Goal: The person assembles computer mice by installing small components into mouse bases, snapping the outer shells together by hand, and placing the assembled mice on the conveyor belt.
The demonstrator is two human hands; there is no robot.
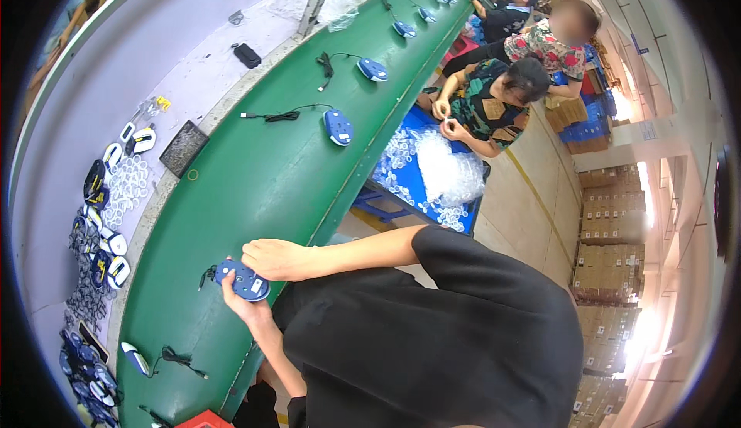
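Observation:
A blue computer mouse point(248, 283) rests in my left hand point(245, 304), its underside with a pale label turned up. The left fingers wrap round its edge, above the green conveyor belt point(224, 204). My right hand point(272, 259) is curled, its fingers bent down at the mouse's upper edge. Whatever the right fingers pinch, if anything, is hidden by the hand. A black bundled cable point(207, 276) hangs beside the mouse, on the side away from me.
Along the belt lie more corded mice point(337, 128), and a white-and-blue one point(135, 358) nearer. The side ledge bears clear rings point(131, 189), mouse parts point(89, 366) and a black tray point(184, 148). Beyond my right arm, co-workers sit by a blue table point(417, 196) with clear bags.

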